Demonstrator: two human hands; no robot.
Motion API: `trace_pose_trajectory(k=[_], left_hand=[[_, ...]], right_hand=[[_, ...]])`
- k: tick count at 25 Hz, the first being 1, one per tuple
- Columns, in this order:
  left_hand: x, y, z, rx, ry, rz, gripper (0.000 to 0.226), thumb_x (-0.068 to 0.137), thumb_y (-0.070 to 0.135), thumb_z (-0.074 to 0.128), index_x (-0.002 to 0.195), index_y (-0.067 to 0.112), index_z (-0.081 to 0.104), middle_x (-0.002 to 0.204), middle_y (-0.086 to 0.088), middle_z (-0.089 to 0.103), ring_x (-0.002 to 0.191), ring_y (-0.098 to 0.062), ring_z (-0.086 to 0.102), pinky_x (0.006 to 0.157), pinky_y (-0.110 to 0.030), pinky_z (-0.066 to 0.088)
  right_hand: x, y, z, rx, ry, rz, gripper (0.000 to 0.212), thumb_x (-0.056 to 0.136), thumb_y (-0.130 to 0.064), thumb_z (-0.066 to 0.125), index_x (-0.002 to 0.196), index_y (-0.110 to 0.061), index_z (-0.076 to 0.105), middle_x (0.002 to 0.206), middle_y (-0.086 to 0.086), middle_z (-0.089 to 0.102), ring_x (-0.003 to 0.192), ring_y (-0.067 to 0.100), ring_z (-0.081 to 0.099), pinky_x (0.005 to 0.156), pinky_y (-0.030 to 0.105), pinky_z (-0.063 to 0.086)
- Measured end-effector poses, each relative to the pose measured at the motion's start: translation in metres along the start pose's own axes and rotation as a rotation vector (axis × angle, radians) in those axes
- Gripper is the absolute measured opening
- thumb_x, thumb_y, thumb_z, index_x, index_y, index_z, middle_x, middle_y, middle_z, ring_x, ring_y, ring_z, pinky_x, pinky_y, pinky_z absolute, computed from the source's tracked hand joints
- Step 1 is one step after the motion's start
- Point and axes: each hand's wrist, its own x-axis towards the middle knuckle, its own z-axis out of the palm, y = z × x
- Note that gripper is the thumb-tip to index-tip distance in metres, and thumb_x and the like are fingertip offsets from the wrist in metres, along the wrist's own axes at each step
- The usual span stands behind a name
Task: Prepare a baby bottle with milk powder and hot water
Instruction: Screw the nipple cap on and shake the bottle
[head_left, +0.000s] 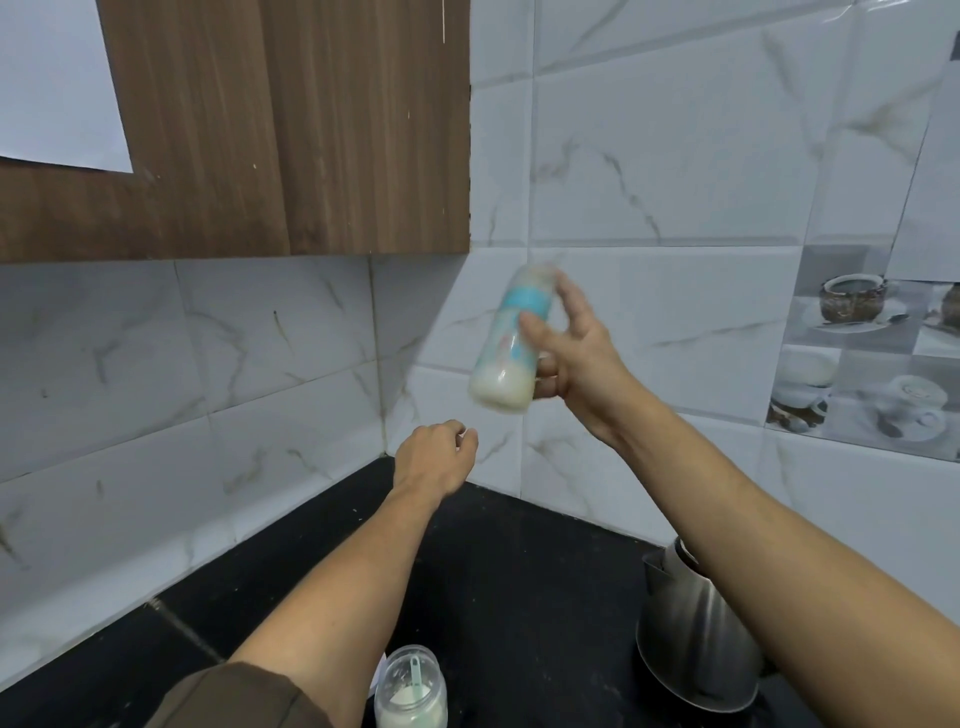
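My right hand (576, 358) grips a baby bottle (511, 345) held up in the air in front of the tiled wall. The bottle is blurred, tilted with its top up and to the right, has a light-blue collar, and holds whitish milk in its lower end. My left hand (434, 460) hangs below and left of the bottle, fingers curled in, nothing visible in it. A clear jar of milk powder (410, 691) with a small green scoop inside stands on the black counter (519, 571) at the bottom edge. A steel kettle (696, 639) stands under my right forearm.
A brown wooden wall cupboard (291, 130) hangs at the upper left. White marble-look tiles (675, 156) form the corner behind the counter, with picture tiles of cups (862, 348) at the right.
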Motion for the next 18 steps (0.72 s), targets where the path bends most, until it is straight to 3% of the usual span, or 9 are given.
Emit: trace_pose_trajectory(k=[1, 2, 5, 6, 10, 11, 14, 15, 18], left_hand=[[0.001, 0.001, -0.002, 0.002, 0.001, -0.002, 0.043, 0.108, 0.043, 0.039, 0.115, 0.017, 0.073, 0.097, 0.0, 0.072, 0.089, -0.02, 0.066, 0.075, -0.034, 0.053], [0.003, 0.002, -0.005, 0.001, 0.006, -0.001, 0.043, 0.108, 0.043, 0.039, 0.115, 0.017, 0.073, 0.096, 0.0, 0.072, 0.089, -0.021, 0.066, 0.075, -0.034, 0.054], [0.005, 0.0, -0.006, -0.014, 0.017, -0.003, 0.045, 0.106, 0.042, 0.038, 0.116, 0.018, 0.074, 0.106, -0.001, 0.077, 0.096, -0.023, 0.068, 0.077, -0.035, 0.054], [0.004, 0.0, -0.006, -0.014, 0.018, -0.007, 0.045, 0.106, 0.043, 0.037, 0.115, 0.019, 0.074, 0.106, 0.0, 0.077, 0.096, -0.023, 0.069, 0.078, -0.036, 0.055], [0.002, -0.004, 0.001, -0.021, 0.001, -0.005, 0.043, 0.107, 0.043, 0.038, 0.113, 0.019, 0.073, 0.103, -0.001, 0.076, 0.09, -0.02, 0.067, 0.079, -0.037, 0.058], [0.003, -0.003, 0.001, -0.02, 0.003, -0.001, 0.043, 0.107, 0.043, 0.038, 0.114, 0.019, 0.073, 0.103, -0.001, 0.076, 0.09, -0.02, 0.067, 0.079, -0.036, 0.057], [0.002, -0.004, 0.0, -0.023, 0.018, -0.011, 0.043, 0.107, 0.042, 0.038, 0.114, 0.019, 0.074, 0.104, 0.0, 0.077, 0.093, -0.021, 0.067, 0.075, -0.033, 0.051], [0.003, -0.004, -0.001, -0.025, 0.017, -0.013, 0.043, 0.107, 0.042, 0.038, 0.113, 0.019, 0.074, 0.103, 0.0, 0.076, 0.093, -0.021, 0.067, 0.074, -0.033, 0.05], [0.004, 0.002, -0.003, -0.016, 0.008, -0.01, 0.041, 0.107, 0.042, 0.039, 0.105, 0.018, 0.073, 0.091, 0.0, 0.072, 0.087, -0.024, 0.066, 0.071, -0.035, 0.051]], right_hand=[[-0.006, 0.003, 0.001, -0.093, -0.116, -0.007, 0.071, 0.099, -0.02, 0.07, 0.155, -0.042, 0.034, 0.112, 0.01, 0.073, 0.076, 0.022, 0.075, 0.056, 0.03, 0.057], [-0.004, 0.005, 0.001, -0.099, -0.107, -0.029, 0.071, 0.099, -0.018, 0.069, 0.156, -0.042, 0.034, 0.111, 0.01, 0.072, 0.074, 0.019, 0.074, 0.056, 0.029, 0.057], [0.011, -0.002, -0.006, 0.283, 0.302, -0.055, 0.069, 0.1, -0.027, 0.069, 0.157, -0.039, 0.031, 0.129, 0.012, 0.066, 0.083, 0.027, 0.077, 0.068, 0.04, 0.062], [0.015, -0.003, -0.007, 0.342, 0.342, -0.061, 0.068, 0.101, -0.03, 0.068, 0.157, -0.039, 0.031, 0.132, 0.013, 0.064, 0.087, 0.03, 0.077, 0.072, 0.043, 0.063], [-0.005, 0.009, 0.0, -0.049, 0.058, -0.053, 0.073, 0.096, -0.025, 0.073, 0.155, -0.044, 0.034, 0.126, 0.012, 0.071, 0.094, 0.029, 0.077, 0.065, 0.038, 0.061], [-0.002, 0.011, -0.001, -0.045, 0.078, -0.062, 0.073, 0.096, -0.025, 0.073, 0.155, -0.043, 0.035, 0.126, 0.012, 0.071, 0.093, 0.029, 0.077, 0.065, 0.038, 0.061], [0.011, 0.007, -0.006, 0.309, 0.34, -0.016, 0.067, 0.099, -0.032, 0.07, 0.155, -0.039, 0.034, 0.133, 0.012, 0.063, 0.087, 0.029, 0.079, 0.072, 0.043, 0.063], [0.013, 0.009, -0.007, 0.304, 0.329, 0.012, 0.068, 0.099, -0.033, 0.07, 0.155, -0.038, 0.033, 0.135, 0.013, 0.063, 0.088, 0.03, 0.079, 0.073, 0.045, 0.064], [0.0, 0.021, 0.005, -0.019, 0.056, 0.05, 0.072, 0.096, -0.03, 0.075, 0.155, -0.044, 0.036, 0.128, 0.012, 0.07, 0.089, 0.03, 0.078, 0.067, 0.041, 0.062]])
